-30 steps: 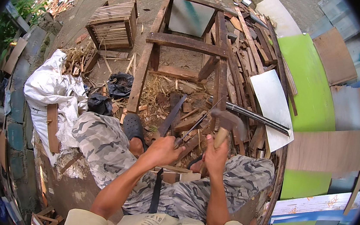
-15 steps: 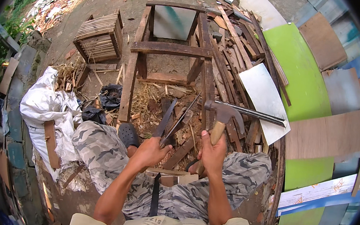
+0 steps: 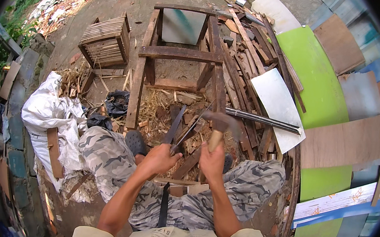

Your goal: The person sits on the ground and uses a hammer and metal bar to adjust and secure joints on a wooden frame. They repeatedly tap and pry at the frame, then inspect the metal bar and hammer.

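Observation:
A claw hammer (image 3: pixel 216 139) stands upright in my right hand (image 3: pixel 212 162), which is wrapped round its wooden handle. Its metal head is smeared by motion. My left hand (image 3: pixel 160 159) is closed round the lower end of a slim dark metal rod (image 3: pixel 190 130) that slants up and away. Close beside that rod a long dark saw blade (image 3: pixel 175 125) points away from me; whether my left hand also grips it I cannot tell. Beyond both hands stands a brown wooden frame (image 3: pixel 180 54) with legs and crossbars.
Wood scraps and shavings (image 3: pixel 155 101) cover the ground under the frame. A slatted wooden crate (image 3: pixel 105 39) sits at the far left, near a white sack (image 3: pixel 53 116). Long wooden strips (image 3: pixel 243 91), a metal bar (image 3: pixel 265 120) and green panels (image 3: pixel 313 71) lie to the right.
My right hand and the hammer have moved left, toward the rod, and the hammer's head has tilted. My left hand stays almost in place, with the rod shifted only slightly.

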Tool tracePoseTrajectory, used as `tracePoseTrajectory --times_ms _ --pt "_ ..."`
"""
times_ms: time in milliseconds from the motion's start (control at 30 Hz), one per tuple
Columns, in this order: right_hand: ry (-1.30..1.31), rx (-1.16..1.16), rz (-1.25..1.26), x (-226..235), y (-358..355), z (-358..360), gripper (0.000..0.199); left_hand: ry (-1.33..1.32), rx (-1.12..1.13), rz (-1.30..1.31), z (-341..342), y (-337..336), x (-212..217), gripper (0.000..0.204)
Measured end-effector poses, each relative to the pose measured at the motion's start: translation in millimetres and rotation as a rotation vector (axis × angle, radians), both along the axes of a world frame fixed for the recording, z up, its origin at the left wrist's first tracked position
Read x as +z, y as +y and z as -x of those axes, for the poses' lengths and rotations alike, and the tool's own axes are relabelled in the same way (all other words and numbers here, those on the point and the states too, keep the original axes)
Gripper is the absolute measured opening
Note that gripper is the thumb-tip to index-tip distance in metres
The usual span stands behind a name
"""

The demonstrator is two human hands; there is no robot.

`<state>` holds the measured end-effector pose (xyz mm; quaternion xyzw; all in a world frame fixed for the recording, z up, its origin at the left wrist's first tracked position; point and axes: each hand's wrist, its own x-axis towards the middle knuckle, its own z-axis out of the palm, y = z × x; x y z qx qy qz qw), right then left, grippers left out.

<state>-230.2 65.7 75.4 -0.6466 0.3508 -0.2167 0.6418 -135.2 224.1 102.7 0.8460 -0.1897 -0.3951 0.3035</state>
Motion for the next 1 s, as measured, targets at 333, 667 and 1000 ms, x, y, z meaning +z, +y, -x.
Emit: tracePoseTrajectory --times_ms 333,667,1000 --pt "0.074 -0.050 0.041 29 -34 11 0.040 -0.007 0.053 -0.001 -1 1 -9 0.043" --pt "-0.017 0.027 -0.117 -55 -32 -10 0.055 -0.048 0.041 0.131 22 -7 -45 0.042" --pt "-0.076 0.071 -0.298 -54 -49 4 0.035 0.107 0.221 0.163 31 -7 -41 0.048"
